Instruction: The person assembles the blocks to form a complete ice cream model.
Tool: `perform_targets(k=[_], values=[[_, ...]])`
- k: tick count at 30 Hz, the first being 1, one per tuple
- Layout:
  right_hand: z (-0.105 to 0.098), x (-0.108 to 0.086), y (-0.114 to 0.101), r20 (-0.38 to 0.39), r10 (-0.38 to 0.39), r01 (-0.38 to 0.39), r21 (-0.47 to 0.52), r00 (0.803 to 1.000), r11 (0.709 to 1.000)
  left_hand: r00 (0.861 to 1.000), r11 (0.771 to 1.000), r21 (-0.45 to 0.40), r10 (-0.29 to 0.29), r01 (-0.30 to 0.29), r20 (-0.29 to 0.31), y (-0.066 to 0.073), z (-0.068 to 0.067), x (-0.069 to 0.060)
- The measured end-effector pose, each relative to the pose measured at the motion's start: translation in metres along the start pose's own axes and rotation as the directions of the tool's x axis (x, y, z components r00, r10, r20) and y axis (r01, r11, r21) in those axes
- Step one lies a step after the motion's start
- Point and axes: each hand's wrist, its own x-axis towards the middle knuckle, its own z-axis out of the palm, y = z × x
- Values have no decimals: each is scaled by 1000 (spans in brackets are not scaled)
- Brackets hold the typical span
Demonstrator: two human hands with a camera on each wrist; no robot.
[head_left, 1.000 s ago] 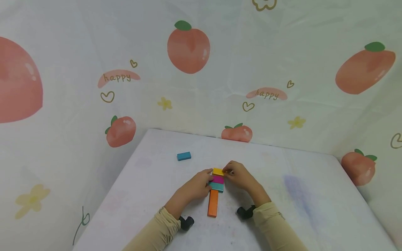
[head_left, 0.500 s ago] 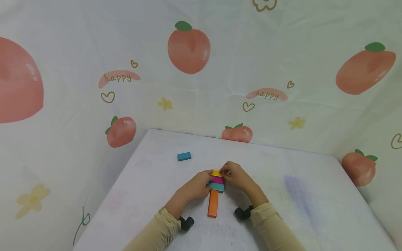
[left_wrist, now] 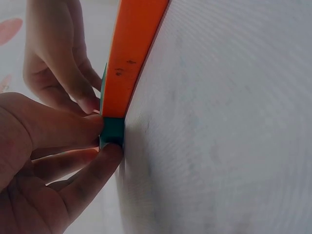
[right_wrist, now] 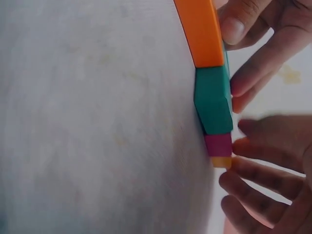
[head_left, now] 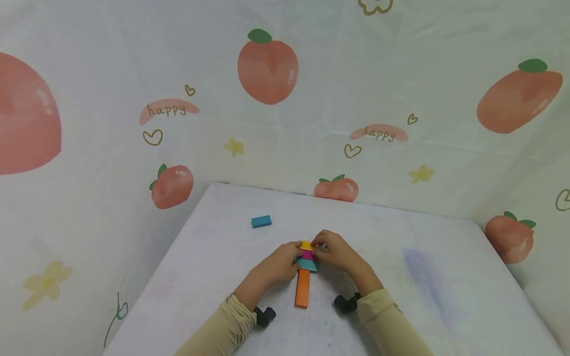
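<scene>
Flat blocks lie in a row on the table: yellow (head_left: 306,245), magenta (head_left: 308,255) and teal (head_left: 307,266), with a long orange block (head_left: 302,289) running from the teal one toward the person. At the row's left ends is the left hand (head_left: 278,262); its thumb and a finger touch the teal end in the left wrist view. The right hand (head_left: 337,249) has its fingers at the right ends of the yellow and magenta blocks. Those fingers look nearly straight in the right wrist view. Part of the row's left side is hidden by the left fingers.
A blue block (head_left: 261,221) lies apart on the white table (head_left: 378,227), beyond the row and to its left. Black wrist devices (head_left: 265,317) show below both sleeves. A fruit-printed cloth (head_left: 289,138) hangs behind and beside the table.
The yellow block has shifted slightly left and nearer, against the magenta block. The right hand moved left with it; the left hand stays nearly in place.
</scene>
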Motion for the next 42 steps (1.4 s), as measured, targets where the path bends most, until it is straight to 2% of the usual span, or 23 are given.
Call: perform_targets(k=[6,11,19,27,36,42], values=[[-5,-9,1,96,-1,1,7,995,1000,1000,1000,-12,-1,1,3,1,-1,-1],[-6,-12,1,138,16,-17,8,990,1000,1000,1000,-6,13,-13,-4,1,-1,-2],[-6,-12,2,136,-5,4,5,991,1000,1000,1000,-10,28,-28,-10,0,0,-2],[-7,-12,2,129,-8,7,10,992,1000,1000,999,-42,-22,23,14,1,-1,-2],[-8,-12,1,133,1,-3,11,991,1000,1000,1000,-10,7,-7,5,2,-1,-2],[-8,-11,1,135,5,-7,12,991,1000,1000,999,-35,-15,16,23,2,-3,-3]])
